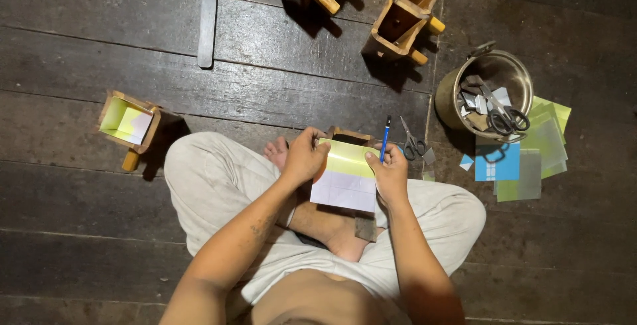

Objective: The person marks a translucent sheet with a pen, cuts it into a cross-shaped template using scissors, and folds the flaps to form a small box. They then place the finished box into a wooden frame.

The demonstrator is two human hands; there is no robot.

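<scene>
Paper sheet (345, 178) pinched at 9 o'clock edge by left hand (302, 158) and at 3 o'clock edge by right hand (390, 174), also gripping blue pencil (385, 138) pointing toward 12, over lap, against wooden box (350, 136).

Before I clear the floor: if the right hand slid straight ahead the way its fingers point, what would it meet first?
Probably the blue pencil beside the right hand, then bare floor boards; depth is unclear.
</scene>
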